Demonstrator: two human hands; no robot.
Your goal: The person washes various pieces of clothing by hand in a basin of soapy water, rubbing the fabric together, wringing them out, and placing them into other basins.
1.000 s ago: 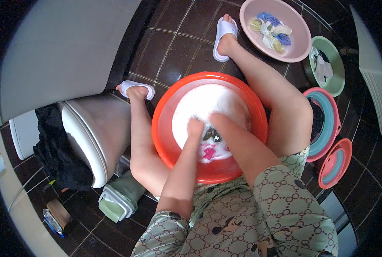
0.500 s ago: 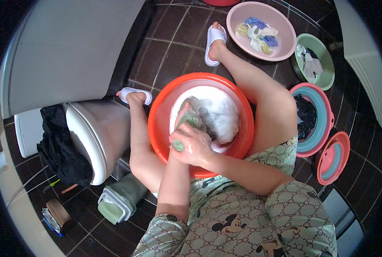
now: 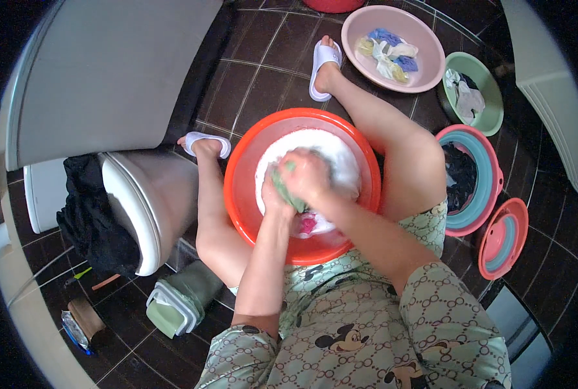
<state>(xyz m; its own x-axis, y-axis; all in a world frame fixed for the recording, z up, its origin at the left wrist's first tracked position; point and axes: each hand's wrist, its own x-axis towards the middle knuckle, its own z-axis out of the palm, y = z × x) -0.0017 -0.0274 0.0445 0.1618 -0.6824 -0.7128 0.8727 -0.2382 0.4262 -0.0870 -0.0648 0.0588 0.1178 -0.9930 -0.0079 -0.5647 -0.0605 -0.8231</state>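
The person has both hands over a big red tub (image 3: 234, 188) that sits between their legs. The left hand (image 3: 276, 193) is curled around a wet green cloth (image 3: 296, 202). The right hand (image 3: 308, 176) is closed on the same cloth from above, so the cloth is squashed between the two hands. That hand is blurry, so I can't tell where each finger goes. White foam (image 3: 305, 138) fills much of the tub around them, and a bright pink bit of cloth (image 3: 307, 224) pokes out near the wrists.

On the dark tile floor (image 3: 256, 87), a pale pink tub (image 3: 426, 70) holds blue, white and yellow cloths (image 3: 387, 57). Next to it is a green tub (image 3: 493, 107) with more cloths in it. A pink and blue tub (image 3: 488, 188) has something black (image 3: 460, 178) inside.
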